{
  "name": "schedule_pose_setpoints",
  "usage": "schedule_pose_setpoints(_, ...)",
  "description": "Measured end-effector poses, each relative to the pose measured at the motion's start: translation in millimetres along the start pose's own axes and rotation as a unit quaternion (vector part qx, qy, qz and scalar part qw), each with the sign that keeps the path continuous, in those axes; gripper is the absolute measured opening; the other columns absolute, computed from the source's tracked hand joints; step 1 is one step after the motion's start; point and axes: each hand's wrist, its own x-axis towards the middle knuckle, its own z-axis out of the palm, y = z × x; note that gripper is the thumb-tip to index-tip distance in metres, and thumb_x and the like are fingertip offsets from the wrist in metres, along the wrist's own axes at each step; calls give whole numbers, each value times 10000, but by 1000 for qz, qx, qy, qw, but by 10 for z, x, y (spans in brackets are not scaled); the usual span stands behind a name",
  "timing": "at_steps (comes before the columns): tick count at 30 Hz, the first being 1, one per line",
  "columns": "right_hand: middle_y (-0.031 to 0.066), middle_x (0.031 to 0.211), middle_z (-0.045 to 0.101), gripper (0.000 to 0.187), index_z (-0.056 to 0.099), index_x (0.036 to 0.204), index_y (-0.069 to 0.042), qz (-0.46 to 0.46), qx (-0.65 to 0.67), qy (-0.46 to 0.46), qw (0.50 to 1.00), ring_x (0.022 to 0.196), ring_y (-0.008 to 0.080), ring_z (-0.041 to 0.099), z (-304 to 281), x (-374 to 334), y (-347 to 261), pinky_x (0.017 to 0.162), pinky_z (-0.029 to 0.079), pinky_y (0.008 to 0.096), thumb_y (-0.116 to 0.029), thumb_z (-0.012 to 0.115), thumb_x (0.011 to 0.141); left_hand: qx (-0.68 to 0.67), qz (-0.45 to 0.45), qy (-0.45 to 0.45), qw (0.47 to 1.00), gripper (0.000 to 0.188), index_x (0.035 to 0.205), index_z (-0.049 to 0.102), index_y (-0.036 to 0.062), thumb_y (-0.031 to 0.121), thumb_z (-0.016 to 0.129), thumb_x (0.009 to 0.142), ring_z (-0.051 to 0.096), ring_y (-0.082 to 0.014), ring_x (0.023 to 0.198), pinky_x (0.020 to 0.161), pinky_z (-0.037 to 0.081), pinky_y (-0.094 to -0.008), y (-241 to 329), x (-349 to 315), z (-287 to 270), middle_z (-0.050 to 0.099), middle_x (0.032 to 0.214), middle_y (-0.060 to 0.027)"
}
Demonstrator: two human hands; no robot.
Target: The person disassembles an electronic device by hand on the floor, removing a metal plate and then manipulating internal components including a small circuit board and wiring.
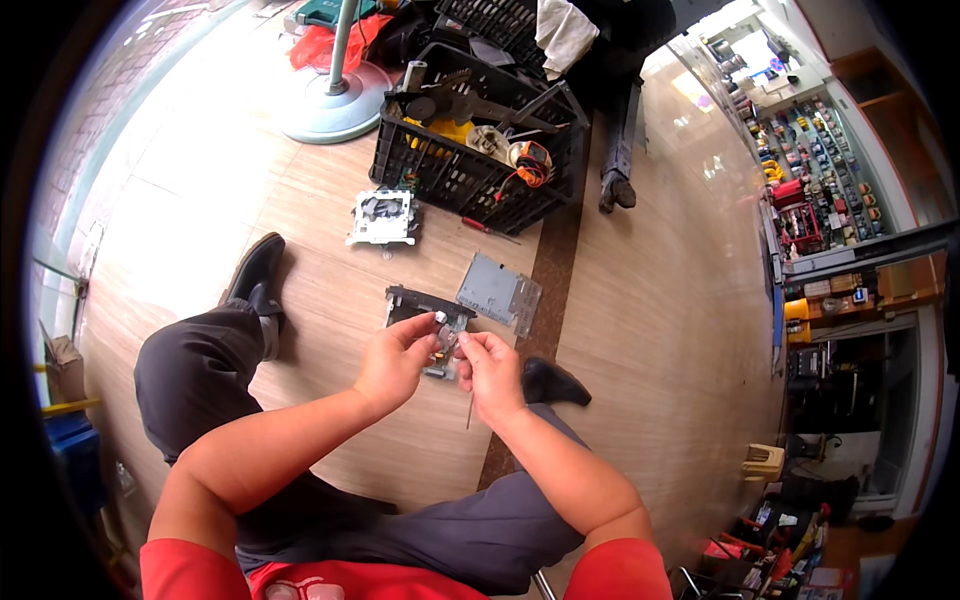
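Observation:
My left hand (392, 358) is closed, thumb and forefinger pinching a small white part (440, 317) over an opened device chassis (430, 299) with a dark front strip. Close beside it, my right hand (492, 375) is also closed, its fingertips together above the chassis. A thin rod (469, 412) sticks out below the right hand's curled fingers; its other end is hidden. Both hands cover much of the chassis interior. Just beyond the right hand, a flat grey metal cover (490, 288) lies on the floor.
Farther off sit a white-framed mechanism (383, 217) and a red-handled screwdriver (477, 225). Behind them stands a black crate (430, 165) of tools, beside a round stand base (335, 108). My shoes (258, 268) flank the work. Stocked shelves (820, 175) line the right.

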Motion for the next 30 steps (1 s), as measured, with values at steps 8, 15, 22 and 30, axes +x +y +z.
schedule_pose_setpoints(8, 17, 756, 586, 159, 573, 883, -56, -2, 4, -5, 1000, 543, 53, 497, -30, 20, -2, 422, 376, 207, -189, 631, 948, -23, 6, 6, 1000, 289, 1231, 553, -40, 21, 524, 950, 633, -140, 895, 738, 536, -277, -15, 12, 19, 647, 1088, -95)
schedule_pose_setpoints(15, 19, 763, 590, 155, 573, 893, -48, -9, 6, -37, 999, 546, 51, 495, -20, -20, -7, 430, 379, 204, -182, 627, 951, -26, 19, -21, 999, 193, 1092, 525, 30, 28, 608, 918, 625, -131, 864, 723, 533, -262, 17, 90, -54, 618, 962, -46)
schedule_pose_setpoints(22, 21, 767, 590, 151, 575, 891, -47, -12, 5, -47, 999, 547, 52, 495, 11, -52, -27, 436, 386, 205, -176, 622, 954, -29, 45, -1, 999, 175, 1003, 517, 12, -30, 636, 881, 605, -113, 802, 681, 525, -249, 16, 104, -40, 621, 885, -47)
schedule_pose_setpoints(30, 0, 729, 563, 162, 563, 886, -52, -10, 5, -45, 999, 532, 44, 473, 21, -62, -32, 422, 357, 191, -186, 627, 951, -29, 44, -5, 999, 160, 990, 516, 14, -26, 633, 889, 611, -112, 809, 681, 524, -249, 20, 106, -49, 629, 896, -53)
